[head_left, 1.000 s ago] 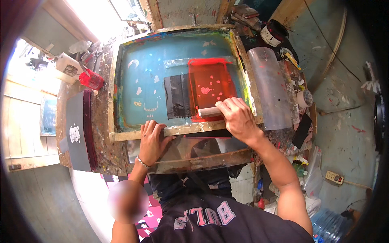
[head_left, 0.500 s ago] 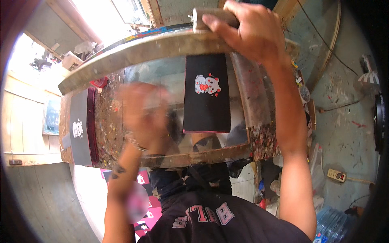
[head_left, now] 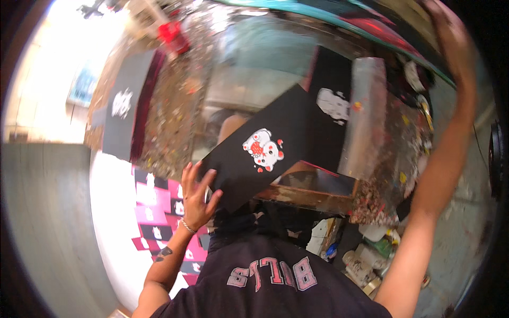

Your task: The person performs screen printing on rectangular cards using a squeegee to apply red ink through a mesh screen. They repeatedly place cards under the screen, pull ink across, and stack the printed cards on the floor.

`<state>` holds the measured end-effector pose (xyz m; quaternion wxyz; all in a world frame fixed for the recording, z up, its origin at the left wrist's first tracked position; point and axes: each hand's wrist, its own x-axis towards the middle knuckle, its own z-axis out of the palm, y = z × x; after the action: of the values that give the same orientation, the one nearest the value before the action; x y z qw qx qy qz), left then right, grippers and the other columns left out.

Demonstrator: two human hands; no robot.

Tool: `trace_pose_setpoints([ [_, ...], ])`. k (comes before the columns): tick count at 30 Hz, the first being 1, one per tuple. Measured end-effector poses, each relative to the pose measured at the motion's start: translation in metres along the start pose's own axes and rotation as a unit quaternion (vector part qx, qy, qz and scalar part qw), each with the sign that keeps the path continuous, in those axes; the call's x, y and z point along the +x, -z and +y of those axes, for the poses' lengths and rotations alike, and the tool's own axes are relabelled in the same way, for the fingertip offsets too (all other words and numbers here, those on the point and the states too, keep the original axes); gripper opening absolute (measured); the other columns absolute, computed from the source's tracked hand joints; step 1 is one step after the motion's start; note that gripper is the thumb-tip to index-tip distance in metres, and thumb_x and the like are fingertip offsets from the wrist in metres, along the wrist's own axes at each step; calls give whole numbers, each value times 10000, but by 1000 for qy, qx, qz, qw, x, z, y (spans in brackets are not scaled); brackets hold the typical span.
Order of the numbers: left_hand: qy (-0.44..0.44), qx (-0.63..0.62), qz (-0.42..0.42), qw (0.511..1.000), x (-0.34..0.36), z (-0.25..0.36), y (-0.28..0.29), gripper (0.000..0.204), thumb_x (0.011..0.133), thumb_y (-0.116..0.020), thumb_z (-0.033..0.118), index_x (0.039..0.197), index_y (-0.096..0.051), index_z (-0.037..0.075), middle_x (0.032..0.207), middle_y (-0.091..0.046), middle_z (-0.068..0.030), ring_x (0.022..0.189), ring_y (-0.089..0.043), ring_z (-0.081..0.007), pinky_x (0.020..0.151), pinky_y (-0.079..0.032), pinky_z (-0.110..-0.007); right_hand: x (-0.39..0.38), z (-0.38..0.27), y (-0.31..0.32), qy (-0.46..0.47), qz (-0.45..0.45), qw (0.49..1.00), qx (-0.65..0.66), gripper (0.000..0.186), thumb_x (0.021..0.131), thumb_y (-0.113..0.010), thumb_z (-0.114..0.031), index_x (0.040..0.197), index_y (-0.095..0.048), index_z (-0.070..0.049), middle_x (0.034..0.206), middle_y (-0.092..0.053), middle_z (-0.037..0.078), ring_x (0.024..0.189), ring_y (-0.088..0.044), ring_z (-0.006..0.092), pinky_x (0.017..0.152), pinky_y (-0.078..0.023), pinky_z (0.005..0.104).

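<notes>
Head view: the left hand's [head_left: 199, 197] fingers are spreading over the lower-left end of the printed sheet [head_left: 262, 150]; they are touching it, but I cannot tell whether they are pinching. Half a second ago that sheet was lying square beneath the raised screen [head_left: 371, 32]; now it is slanting leftward and uncovering the lower sheet [head_left: 323, 143], which is showing white without red. By my reading, the red print is coming off and a sheet lacking red is taking its spot. Farther out, the right hand [head_left: 448, 24] is reaching to the screen at upper right, its grip too blurred to tell. The printed sheet's near corner is overhanging the table's [head_left: 180, 116] front edge. The clear strip [head_left: 366, 116] is bordering the lower sheet on the right, so more room is opening leftward, toward the grey card [head_left: 127, 108].
</notes>
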<state>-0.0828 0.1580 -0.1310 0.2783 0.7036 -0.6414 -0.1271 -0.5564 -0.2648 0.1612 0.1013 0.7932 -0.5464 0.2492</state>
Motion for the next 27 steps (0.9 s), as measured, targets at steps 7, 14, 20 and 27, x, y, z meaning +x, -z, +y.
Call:
trace_pose_setpoints([
  [7,414,-432,35,801,-38,3,-10,436,891,-832,349,1082,-672,-9,829,-671,-55,748,-626,-137,651,-509,-333,-142,-51,-64,110,57,991,52,640,952,-571,-645,982,-721,-23,877,-685,239,817,-652,388,775,-518,484],
  [14,324,-521,61,787,-97,-49,3,218,1018,-691,164,1118,-741,-23,900,-721,47,776,-585,-13,622,-477,-235,-272,-134,-110,144,-27,986,80,626,966,-574,-636,954,-722,-28,828,-669,224,766,-613,369,747,-503,493],
  [20,553,-421,138,706,-289,-177,40,229,974,-754,218,808,-677,80,667,-464,99,592,-432,-20,490,-351,-251,-250,-118,-109,156,12,987,42,616,979,-576,-629,930,-722,-33,786,-656,212,722,-580,353,724,-490,500],
  [27,663,-426,510,345,-496,-250,-39,113,956,-737,70,885,-652,47,783,-659,-49,632,-649,-182,520,-540,-327,-157,-91,-60,178,105,978,15,607,993,-579,-620,902,-723,-37,737,-639,197,671,-542,333,696,-476,509],
])
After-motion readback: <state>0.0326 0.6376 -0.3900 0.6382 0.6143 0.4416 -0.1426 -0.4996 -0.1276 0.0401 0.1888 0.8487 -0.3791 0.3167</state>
